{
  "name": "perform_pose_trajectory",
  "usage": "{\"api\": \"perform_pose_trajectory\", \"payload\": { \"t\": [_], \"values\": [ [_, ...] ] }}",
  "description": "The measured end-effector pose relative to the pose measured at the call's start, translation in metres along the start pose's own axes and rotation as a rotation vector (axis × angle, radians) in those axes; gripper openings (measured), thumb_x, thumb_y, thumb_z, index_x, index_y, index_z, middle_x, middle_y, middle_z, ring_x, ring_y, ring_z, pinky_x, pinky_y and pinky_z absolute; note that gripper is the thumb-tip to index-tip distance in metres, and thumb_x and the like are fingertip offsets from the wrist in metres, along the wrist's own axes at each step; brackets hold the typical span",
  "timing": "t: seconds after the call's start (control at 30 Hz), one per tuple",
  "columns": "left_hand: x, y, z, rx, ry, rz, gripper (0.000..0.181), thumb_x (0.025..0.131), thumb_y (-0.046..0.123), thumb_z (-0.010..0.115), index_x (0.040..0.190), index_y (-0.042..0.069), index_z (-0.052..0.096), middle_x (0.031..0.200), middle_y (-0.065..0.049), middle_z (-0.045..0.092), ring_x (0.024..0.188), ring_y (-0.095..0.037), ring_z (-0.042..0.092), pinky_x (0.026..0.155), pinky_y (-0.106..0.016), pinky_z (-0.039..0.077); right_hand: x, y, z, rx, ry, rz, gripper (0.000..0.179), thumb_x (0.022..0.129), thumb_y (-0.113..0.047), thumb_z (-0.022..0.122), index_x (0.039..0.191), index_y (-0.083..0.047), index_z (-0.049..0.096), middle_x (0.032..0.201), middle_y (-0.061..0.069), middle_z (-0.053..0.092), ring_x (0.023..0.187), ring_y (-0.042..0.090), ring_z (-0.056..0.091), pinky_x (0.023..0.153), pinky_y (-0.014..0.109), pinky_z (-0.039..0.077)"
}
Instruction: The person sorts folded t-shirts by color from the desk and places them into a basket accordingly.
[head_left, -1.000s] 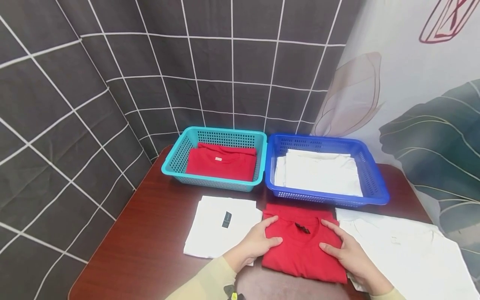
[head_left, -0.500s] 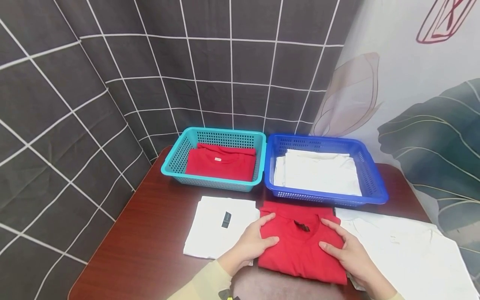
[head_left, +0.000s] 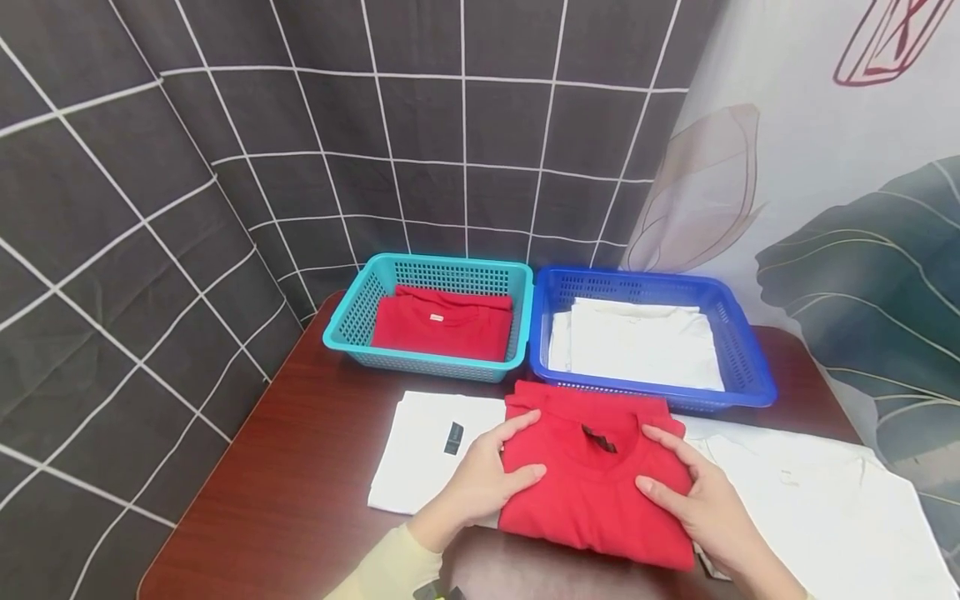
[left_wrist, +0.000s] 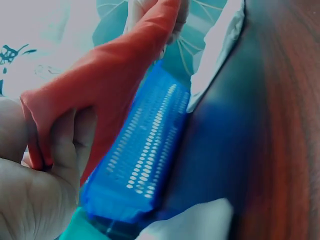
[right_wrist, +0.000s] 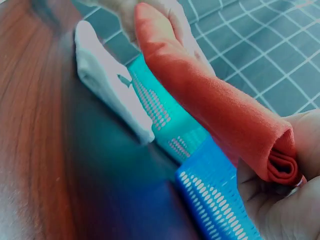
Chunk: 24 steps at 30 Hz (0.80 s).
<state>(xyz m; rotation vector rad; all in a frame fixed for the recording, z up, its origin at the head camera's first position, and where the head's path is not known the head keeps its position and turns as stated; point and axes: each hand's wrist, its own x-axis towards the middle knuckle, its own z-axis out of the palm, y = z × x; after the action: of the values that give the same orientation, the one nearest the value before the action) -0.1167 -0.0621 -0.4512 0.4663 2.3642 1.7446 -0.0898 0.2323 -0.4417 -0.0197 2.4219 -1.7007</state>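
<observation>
A person's left hand (head_left: 480, 482) and right hand (head_left: 711, 498) are pinching a folded red cloth T-shirt (head_left: 585, 508) by its two side edges, thumbs lying on top, fingers tucking underneath. The shirt is hanging between the two grips, above the reddish-brown wooden counter (head_left: 285, 467). Just beyond the grip, a rectangular blue perforated plastic basket (head_left: 757, 358) is standing; a folded white cloth T-shirt (head_left: 420, 454) is lying to its left, a wider white cloth garment (head_left: 832, 508) to its right. Lifting well probably means raising both sides evenly, with fingers supporting the layers so nothing is sagging or unrolling.
</observation>
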Motion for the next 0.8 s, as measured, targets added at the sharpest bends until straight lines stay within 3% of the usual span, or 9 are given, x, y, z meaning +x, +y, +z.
{"api": "perform_pose_trajectory", "payload": {
  "t": [0.17,0.33,0.57,0.8],
  "values": [
    [0.000,0.009,-0.014,-0.003,0.000,0.067,0.066,0.083,0.027,0.073,0.143,0.031,0.045,0.129,0.005,0.055,0.113,-0.011,0.056,0.091,-0.028,0.050,0.003,-0.014,0.001,-0.035,0.021,-0.052,0.068,0.085,-0.027,0.074,0.145,-0.025,0.042,0.131,0.013,0.049,0.097,0.016,0.063,0.073,0.033,0.057],
    [0.003,0.019,-0.031,-0.023,0.011,0.053,0.068,0.083,0.025,0.075,0.143,0.034,0.044,0.124,0.003,0.058,0.102,-0.011,0.063,0.082,-0.026,0.054,0.016,-0.028,0.005,-0.023,0.010,-0.130,0.067,0.085,-0.025,0.075,0.143,-0.025,0.043,0.126,0.012,0.054,0.093,0.020,0.066,0.072,0.034,0.057],
    [0.020,0.027,-0.064,0.070,0.068,0.073,0.069,0.080,0.023,0.077,0.141,0.036,0.047,0.132,0.008,0.052,0.116,-0.013,0.053,0.084,-0.030,0.054,0.043,-0.048,0.016,0.004,0.010,-0.176,0.066,0.083,-0.027,0.076,0.142,-0.027,0.046,0.122,0.012,0.056,0.092,0.024,0.066,0.071,0.035,0.057],
    [0.039,0.030,-0.107,0.133,0.097,0.066,0.069,0.080,0.025,0.078,0.141,0.034,0.048,0.138,0.005,0.048,0.127,-0.019,0.043,0.085,-0.037,0.054,0.081,-0.068,0.035,0.159,-0.054,-0.178,0.067,0.082,-0.026,0.078,0.141,-0.028,0.047,0.126,0.011,0.054,0.098,0.030,0.065,0.074,0.040,0.057]
  ]
}}
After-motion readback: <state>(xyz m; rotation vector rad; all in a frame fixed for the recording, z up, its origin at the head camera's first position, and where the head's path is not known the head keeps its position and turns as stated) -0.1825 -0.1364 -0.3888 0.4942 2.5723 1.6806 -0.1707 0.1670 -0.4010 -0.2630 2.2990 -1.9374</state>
